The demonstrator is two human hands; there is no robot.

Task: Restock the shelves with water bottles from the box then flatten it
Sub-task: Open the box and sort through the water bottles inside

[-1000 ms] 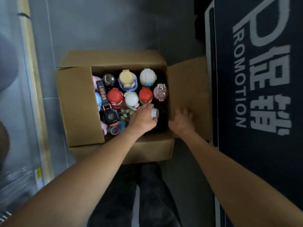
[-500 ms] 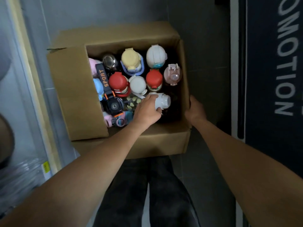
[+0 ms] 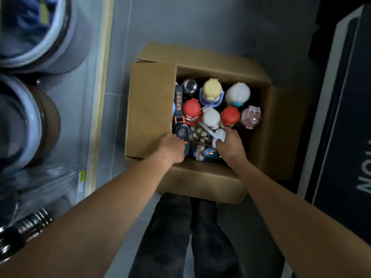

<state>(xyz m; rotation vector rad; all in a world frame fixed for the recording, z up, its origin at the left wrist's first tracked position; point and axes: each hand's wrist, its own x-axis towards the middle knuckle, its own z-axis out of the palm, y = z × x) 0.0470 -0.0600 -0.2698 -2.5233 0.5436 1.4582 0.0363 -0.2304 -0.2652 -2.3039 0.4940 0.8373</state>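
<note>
One white-capped bottle [image 3: 219,135], now in right hand [image 3: 230,144]

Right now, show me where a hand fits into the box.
Dark gap in the near right corner of the box, bordered by the pink bottle, the right wall and the right hand gripping a white bottle. Left and centre: caps packed tight.

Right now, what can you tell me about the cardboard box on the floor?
The cardboard box is plain brown and sits on the grey floor with its top open and its four flaps folded outward. It is packed with bottles standing upright, caps up. Both hands reach inside: the left hand is at the left flap's inner edge, and the right hand grips a white-capped bottle near the front.
</note>
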